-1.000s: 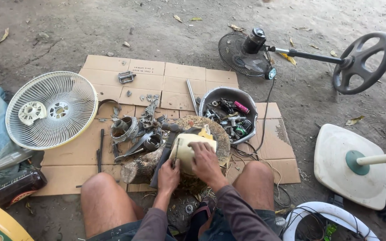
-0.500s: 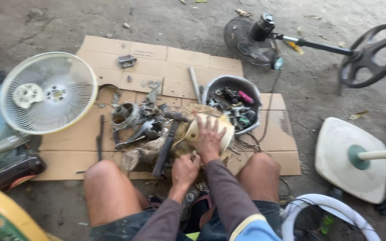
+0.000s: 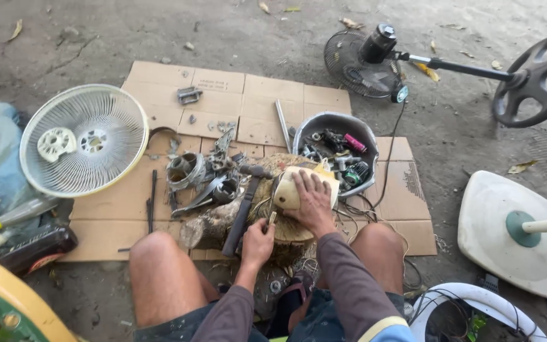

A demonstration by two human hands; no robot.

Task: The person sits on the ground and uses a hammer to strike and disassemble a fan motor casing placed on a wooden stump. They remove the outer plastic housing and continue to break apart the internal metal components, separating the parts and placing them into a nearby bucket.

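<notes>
The person sits on the ground with bare knees drawn up on either side of a wooden stump (image 3: 289, 231), which serves as the work block. Nearest the body, the left hand (image 3: 257, 240) is curled shut around a small tool (image 3: 271, 219) whose tip pokes up toward the stump's top; what kind of tool it is cannot be told. Just beyond it, on the stump, the right hand (image 3: 313, 201) lies flat with fingers spread, pressing down on a cream plastic housing (image 3: 289, 190) that rests on the stump's upper face.

Leaning against the stump's left side is a hammer (image 3: 243, 209), head up. Left of that, a cluster of grey metal motor parts (image 3: 197, 174) lies on the flattened cardboard (image 3: 223, 101) that spreads under and behind the stump. Just behind the stump to the right sits a metal bowl (image 3: 333, 121) full of small tools and bits. Well to the stump's left a white fan grille (image 3: 83, 139) lies flat, overlapping the cardboard's edge. To the stump's right stands a white fan base (image 3: 504, 253) with a green collar. Farthest from the stump, beyond the bowl, a dark fan (image 3: 362, 60) lies on the dirt, its pole running to a round black base (image 3: 533, 79).
</notes>
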